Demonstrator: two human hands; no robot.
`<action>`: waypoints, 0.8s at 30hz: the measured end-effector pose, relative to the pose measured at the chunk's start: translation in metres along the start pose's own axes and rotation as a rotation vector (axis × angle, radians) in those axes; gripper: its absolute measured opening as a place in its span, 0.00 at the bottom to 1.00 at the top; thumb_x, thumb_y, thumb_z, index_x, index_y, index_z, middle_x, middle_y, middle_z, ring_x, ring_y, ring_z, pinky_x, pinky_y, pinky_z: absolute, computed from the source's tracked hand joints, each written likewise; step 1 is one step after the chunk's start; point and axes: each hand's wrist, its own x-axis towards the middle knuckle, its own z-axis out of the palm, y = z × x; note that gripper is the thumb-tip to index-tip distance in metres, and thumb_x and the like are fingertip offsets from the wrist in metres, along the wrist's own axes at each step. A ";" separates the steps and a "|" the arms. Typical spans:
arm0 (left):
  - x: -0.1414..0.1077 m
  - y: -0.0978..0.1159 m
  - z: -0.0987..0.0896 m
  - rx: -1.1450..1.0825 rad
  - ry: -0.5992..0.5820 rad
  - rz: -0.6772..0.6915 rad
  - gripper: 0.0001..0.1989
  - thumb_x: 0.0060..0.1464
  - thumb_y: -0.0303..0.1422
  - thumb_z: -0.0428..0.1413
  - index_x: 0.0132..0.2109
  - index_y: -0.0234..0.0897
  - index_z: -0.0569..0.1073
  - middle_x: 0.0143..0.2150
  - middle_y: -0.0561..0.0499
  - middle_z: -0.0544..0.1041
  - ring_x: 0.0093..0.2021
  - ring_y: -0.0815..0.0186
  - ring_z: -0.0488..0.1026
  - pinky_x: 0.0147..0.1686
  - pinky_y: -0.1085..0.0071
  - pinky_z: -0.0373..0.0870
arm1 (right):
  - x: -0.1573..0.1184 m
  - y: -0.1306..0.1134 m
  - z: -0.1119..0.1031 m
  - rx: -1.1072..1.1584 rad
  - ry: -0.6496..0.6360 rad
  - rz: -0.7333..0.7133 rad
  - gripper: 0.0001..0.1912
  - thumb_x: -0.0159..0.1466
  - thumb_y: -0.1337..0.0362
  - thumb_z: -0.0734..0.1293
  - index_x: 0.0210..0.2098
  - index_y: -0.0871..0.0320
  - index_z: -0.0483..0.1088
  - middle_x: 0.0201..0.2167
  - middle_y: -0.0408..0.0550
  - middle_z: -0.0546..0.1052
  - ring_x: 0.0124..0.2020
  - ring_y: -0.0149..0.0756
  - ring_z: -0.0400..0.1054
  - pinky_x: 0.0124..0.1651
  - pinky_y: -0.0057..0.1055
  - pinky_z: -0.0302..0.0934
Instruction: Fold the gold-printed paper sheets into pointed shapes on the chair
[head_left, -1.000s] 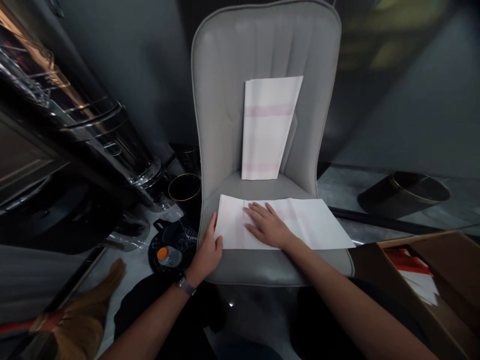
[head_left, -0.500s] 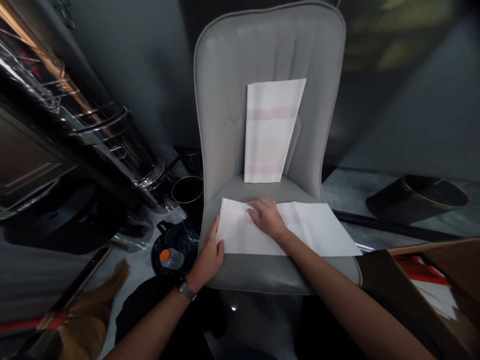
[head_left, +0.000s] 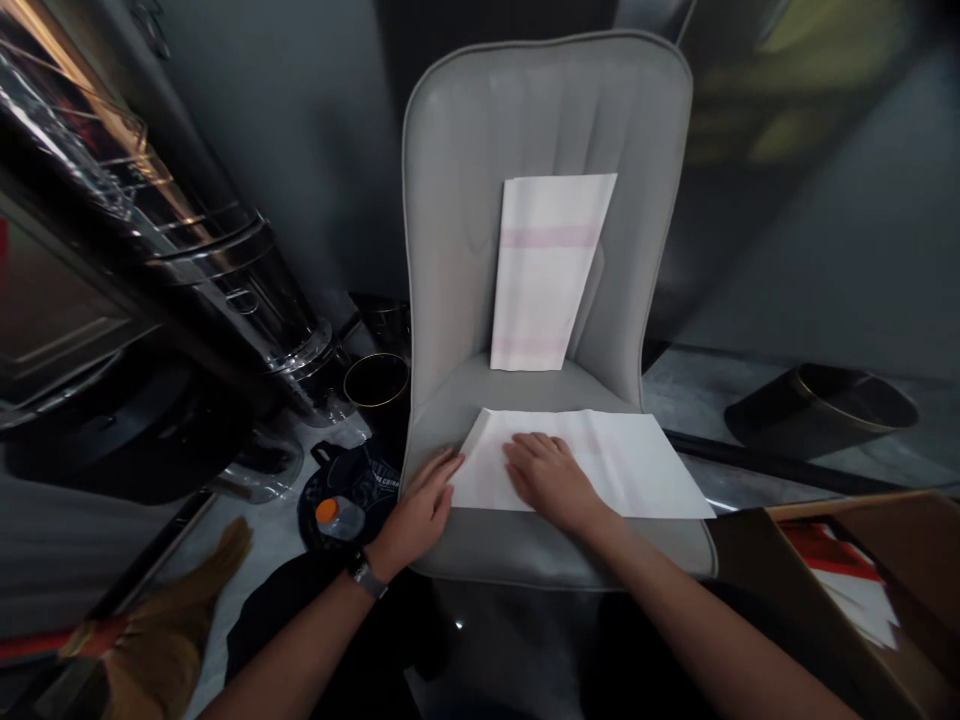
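Observation:
A white paper sheet point(head_left: 637, 465) with faint pink bands lies across the grey chair's seat point(head_left: 510, 550). My left hand point(head_left: 420, 510) is at the sheet's left edge, fingers stretched out and thumb apart, touching the edge. Near the fingertips a narrow strip of that edge is turned up. My right hand point(head_left: 555, 480) rests palm down on the left half of the sheet, fingers laid over it and slightly bent. A second folded white paper point(head_left: 551, 285) with pink bands leans upright against the chair back point(head_left: 450, 200).
On the right stands a cardboard box point(head_left: 892, 510) with red and white papers inside. Behind it is a black bin point(head_left: 825, 410). Left of the chair are another black bin point(head_left: 377, 382), a dark bag point(head_left: 352, 470) and an orange-capped bottle point(head_left: 339, 517).
My left hand's fingers have moved up and inward, and the sheet's left edge has turned up. My right hand has shifted slightly right and down. The view has tilted a little.

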 end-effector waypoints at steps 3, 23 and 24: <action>0.000 0.001 -0.006 -0.008 -0.065 0.030 0.21 0.70 0.35 0.49 0.66 0.45 0.70 0.74 0.49 0.60 0.71 0.59 0.61 0.71 0.56 0.58 | -0.018 -0.008 0.002 0.014 0.017 -0.015 0.14 0.73 0.62 0.61 0.52 0.60 0.74 0.55 0.60 0.77 0.58 0.53 0.68 0.57 0.48 0.63; -0.003 -0.029 -0.023 0.047 -0.089 0.205 0.23 0.67 0.29 0.52 0.67 0.49 0.69 0.65 0.52 0.74 0.70 0.60 0.64 0.70 0.50 0.59 | -0.038 -0.008 0.025 0.190 0.340 -0.085 0.23 0.72 0.67 0.61 0.66 0.54 0.66 0.67 0.61 0.67 0.68 0.50 0.62 0.64 0.54 0.64; -0.003 -0.030 -0.023 0.049 -0.099 0.206 0.23 0.68 0.29 0.52 0.67 0.49 0.69 0.65 0.52 0.73 0.70 0.60 0.63 0.71 0.50 0.59 | -0.039 -0.007 0.027 0.202 0.333 -0.088 0.22 0.72 0.67 0.61 0.64 0.53 0.67 0.66 0.60 0.69 0.66 0.49 0.64 0.63 0.53 0.66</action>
